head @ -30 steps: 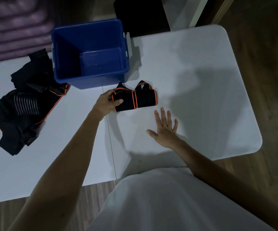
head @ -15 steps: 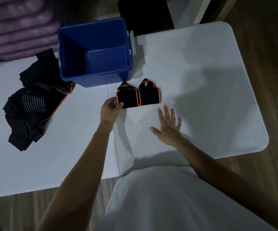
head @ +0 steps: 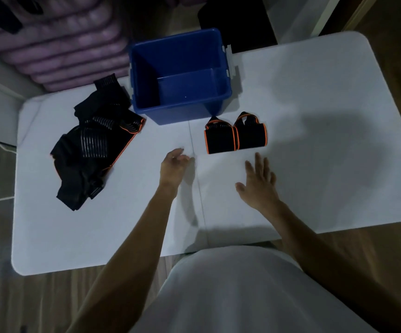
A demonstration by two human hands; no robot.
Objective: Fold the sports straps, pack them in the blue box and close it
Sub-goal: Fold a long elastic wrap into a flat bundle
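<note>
Left hand [head: 173,164] loosely curled and holding nothing, right hand [head: 258,182] flat with fingers spread on the white table [head: 326,140]. Just beyond and between them, two folded straps [head: 235,135] side by side, touching. Farther out, one blue box [head: 180,75], lidless; beside it, left of the left hand, one heap of unfolded straps [head: 93,143].

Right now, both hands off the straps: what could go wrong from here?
1. The two folded straps lie loose on the table, neither the left hand nor the right hand holding them; they may spring open when lifted.
2. The unfolded pile touches the blue box, so pulling a strap could nudge it.
3. No lid is in view, so closing may stall.
</note>
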